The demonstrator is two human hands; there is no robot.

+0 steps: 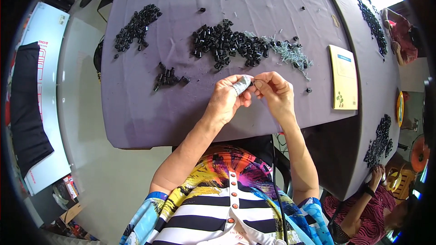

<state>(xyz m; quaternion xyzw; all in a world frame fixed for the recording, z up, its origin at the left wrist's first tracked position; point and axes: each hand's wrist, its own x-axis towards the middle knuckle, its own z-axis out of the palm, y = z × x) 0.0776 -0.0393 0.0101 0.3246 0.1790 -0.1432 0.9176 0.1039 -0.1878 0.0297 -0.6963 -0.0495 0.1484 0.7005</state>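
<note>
My left hand [225, 99] and my right hand [276, 91] meet above the near part of the table. A small black plastic piece [252, 83] shows between their fingertips, held in my left hand, whose thumb or finger wears a greyish-white wrap [242, 84]. The right thumb and forefinger are pinched together against it; whatever lies between them is too small to make out. Just beyond the hands spreads a large heap of short black cylindrical pieces [222, 43]. Thin clear little tubes or pins [293, 54] are scattered at its right end.
A grey cloth covers the table [150, 104]. More black pieces lie in a pile [136, 27] far left and a cluster [169, 78] nearer. A yellow booklet [344, 78] rests at the right. Another person's hand [377, 175] touches black pieces [379, 143] on the adjoining table.
</note>
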